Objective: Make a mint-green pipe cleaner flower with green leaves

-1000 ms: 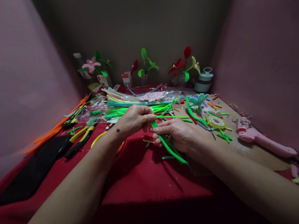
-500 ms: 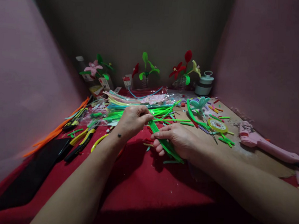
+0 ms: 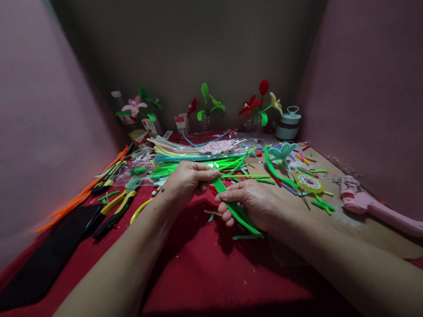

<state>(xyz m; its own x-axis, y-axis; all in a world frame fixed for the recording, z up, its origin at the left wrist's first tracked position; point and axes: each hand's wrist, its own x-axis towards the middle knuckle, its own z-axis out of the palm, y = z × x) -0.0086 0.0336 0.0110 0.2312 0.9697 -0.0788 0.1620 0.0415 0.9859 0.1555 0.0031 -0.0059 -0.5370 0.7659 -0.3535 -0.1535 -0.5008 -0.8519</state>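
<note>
A flat bundle of bright green pipe cleaners (image 3: 237,211) slants between my hands above the red cloth. The thumb and fingers of my left hand (image 3: 196,178) pinch its upper end. My right hand (image 3: 251,202) grips the bundle lower down, thumb on top and fingertips curled beneath; the loose ends reach down to the right past it. Behind my hands lies a pile of green pipe cleaners (image 3: 167,169), beside a plastic bag of pastel ones (image 3: 183,149).
Pliers (image 3: 118,205) and a black flat item (image 3: 45,258) lie left. On the board at right are a teal flower (image 3: 282,153), a yellow tape roll (image 3: 309,182) and a pink hot tool (image 3: 382,206). Behind stand flowers in bottles (image 3: 206,122) and a lidded jar (image 3: 288,124).
The view has shifted slightly, so the whole scene sits a little lower. Both hands keep their hold on the green bundle, with little visible movement.
</note>
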